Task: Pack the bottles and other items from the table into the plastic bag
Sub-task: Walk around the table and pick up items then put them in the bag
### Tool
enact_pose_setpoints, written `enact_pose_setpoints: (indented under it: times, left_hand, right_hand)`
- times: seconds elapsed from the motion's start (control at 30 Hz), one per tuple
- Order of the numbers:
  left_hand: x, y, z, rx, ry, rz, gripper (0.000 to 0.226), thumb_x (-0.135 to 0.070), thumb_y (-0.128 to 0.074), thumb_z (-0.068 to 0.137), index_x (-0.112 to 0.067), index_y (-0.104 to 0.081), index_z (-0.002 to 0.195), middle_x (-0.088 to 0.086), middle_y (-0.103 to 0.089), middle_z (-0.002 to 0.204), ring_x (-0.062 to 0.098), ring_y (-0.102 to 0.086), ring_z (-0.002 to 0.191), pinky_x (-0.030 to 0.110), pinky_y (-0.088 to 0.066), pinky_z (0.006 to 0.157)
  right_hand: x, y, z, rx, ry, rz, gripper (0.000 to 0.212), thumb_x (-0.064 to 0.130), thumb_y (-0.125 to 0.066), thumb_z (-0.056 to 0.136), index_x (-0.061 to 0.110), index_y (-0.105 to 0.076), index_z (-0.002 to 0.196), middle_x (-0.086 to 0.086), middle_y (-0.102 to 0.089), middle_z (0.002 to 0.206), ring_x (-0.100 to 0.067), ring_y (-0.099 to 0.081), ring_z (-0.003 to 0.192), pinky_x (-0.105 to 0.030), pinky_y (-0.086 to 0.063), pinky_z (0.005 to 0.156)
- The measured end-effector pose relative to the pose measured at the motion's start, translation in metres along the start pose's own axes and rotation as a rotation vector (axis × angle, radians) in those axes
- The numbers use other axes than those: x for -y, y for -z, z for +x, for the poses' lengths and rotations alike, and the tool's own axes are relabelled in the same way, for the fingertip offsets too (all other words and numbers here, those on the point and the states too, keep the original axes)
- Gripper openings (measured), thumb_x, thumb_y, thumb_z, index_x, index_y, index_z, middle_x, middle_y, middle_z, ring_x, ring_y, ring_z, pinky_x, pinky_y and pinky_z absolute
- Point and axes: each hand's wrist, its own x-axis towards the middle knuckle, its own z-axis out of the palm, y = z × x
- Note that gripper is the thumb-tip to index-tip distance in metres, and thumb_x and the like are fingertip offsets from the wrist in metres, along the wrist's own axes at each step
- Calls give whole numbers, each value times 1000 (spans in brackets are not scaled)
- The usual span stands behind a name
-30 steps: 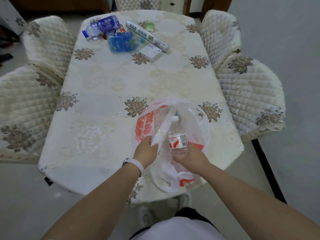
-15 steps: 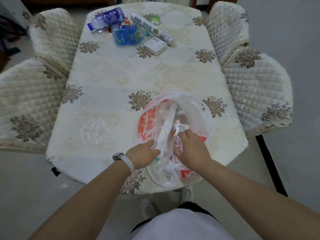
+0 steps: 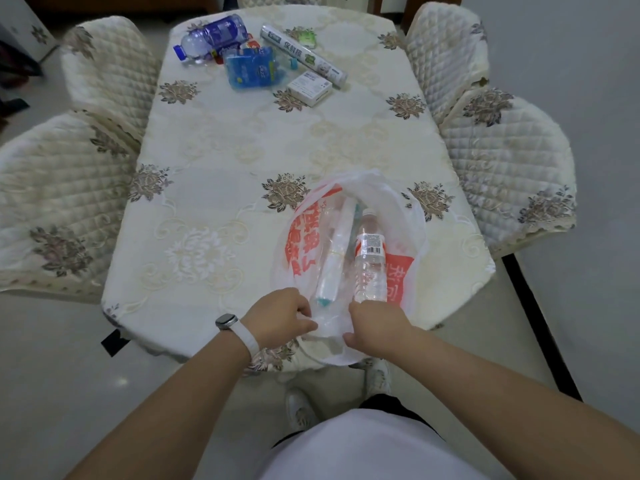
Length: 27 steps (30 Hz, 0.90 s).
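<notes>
A white plastic bag (image 3: 405, 216) with red print lies open on the table's near right part. Inside it lie a clear water bottle (image 3: 370, 261) with a red and white label and a long white roll (image 3: 332, 261), side by side. My left hand (image 3: 277, 318) grips the bag's near rim on the left. My right hand (image 3: 377, 327) has its fingers curled on the near rim just below the bottle's base. At the far end lie a big blue bottle (image 3: 218, 36), a blue packet (image 3: 254, 69), a long cling-film box (image 3: 304, 53) and a small white box (image 3: 310, 86).
The table (image 3: 225, 161) wears a cream flowered cloth. Quilted chairs stand on the left (image 3: 59, 188) and on the right (image 3: 505, 161). A small green item (image 3: 308, 38) lies behind the cling-film box. I stand at the table's near edge.
The water bottle went from upright in my right hand to lying inside the bag. My right hand let it go and drew back to the bag's near rim. Both hands moved nearer to me.
</notes>
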Motion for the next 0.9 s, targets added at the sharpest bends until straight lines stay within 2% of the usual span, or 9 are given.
enact_pose_setpoints:
  times: [0.07, 0.13, 0.23, 0.37, 0.47, 0.63, 0.73, 0.83, 0.9]
  left_hand:
    - [5, -1, -6, -31, -91, -49, 21, -40, -71, 84, -20, -71, 91, -9, -57, 92, 11, -55, 88, 28, -46, 80]
    - [9, -2, -14, -45, -186, -92, 17, -37, -74, 83, -21, -74, 90, -12, -57, 91, 7, -55, 88, 23, -44, 80]
    - [15, -5, -23, -35, -255, -140, 15, -33, -75, 83, -20, -77, 89, -14, -58, 91, 5, -58, 88, 21, -45, 80]
    - [21, -11, -33, -93, -245, -177, 13, -31, -73, 85, -21, -77, 92, -13, -61, 95, 4, -59, 90, 27, -49, 85]
    - [22, -20, -40, -151, -223, -191, 16, -30, -68, 88, -24, -76, 101, -17, -60, 101, 2, -59, 94, 24, -49, 88]
    - [5, -26, -53, -364, -189, -153, 25, -35, -63, 89, -26, -71, 111, -16, -60, 113, 1, -55, 102, 19, -43, 88]
    - [-19, -23, -56, -444, -177, -90, 32, -39, -56, 87, -23, -72, 110, -12, -62, 114, 6, -54, 104, 20, -40, 90]
    - [-51, -25, -54, -479, -191, -51, 28, -34, -60, 88, -22, -72, 110, -10, -65, 114, 8, -55, 106, 19, -39, 91]
    - [-78, -29, -49, -492, -195, -28, 25, -31, -63, 90, -22, -72, 111, -10, -65, 114, 6, -54, 107, 11, -33, 92]
  right_hand:
    - [0, -3, -6, 10, -6, 21, 12, 27, -49, 90, 19, -48, 81, 0, -51, 82, -25, -57, 82, -32, -44, 68]
    - [-1, -5, -15, -12, 8, 6, 19, 18, -48, 87, 19, -39, 70, 2, -41, 74, -24, -50, 74, -30, -38, 63]
    - [-4, -7, -35, -56, 35, -15, 9, 20, -48, 86, 16, -47, 77, -1, -47, 79, -25, -51, 72, -30, -34, 56]
    - [-8, -12, -60, -125, 104, -40, 9, 21, -46, 86, 18, -45, 78, -3, -56, 85, -25, -55, 77, -35, -46, 65]
    - [-10, -14, -69, -155, 125, -46, 10, 24, -45, 88, 19, -45, 78, -2, -55, 85, -23, -53, 77, -35, -46, 65]
    - [-13, -15, -71, -391, 181, -55, 24, 33, -46, 81, 14, -59, 76, -2, -55, 70, -26, -55, 63, -35, -46, 53]
    - [-22, -8, -75, -522, 212, -44, 28, 36, -43, 80, 16, -57, 69, 1, -50, 63, -22, -50, 54, -31, -38, 47]
    - [-45, -2, -84, -619, 230, 14, 27, 36, -46, 82, 17, -57, 67, 2, -50, 63, -21, -48, 55, -30, -36, 50]
    - [-70, 2, -94, -650, 218, 33, 29, 40, -47, 84, 18, -61, 72, 3, -54, 68, -20, -50, 59, -30, -39, 54]
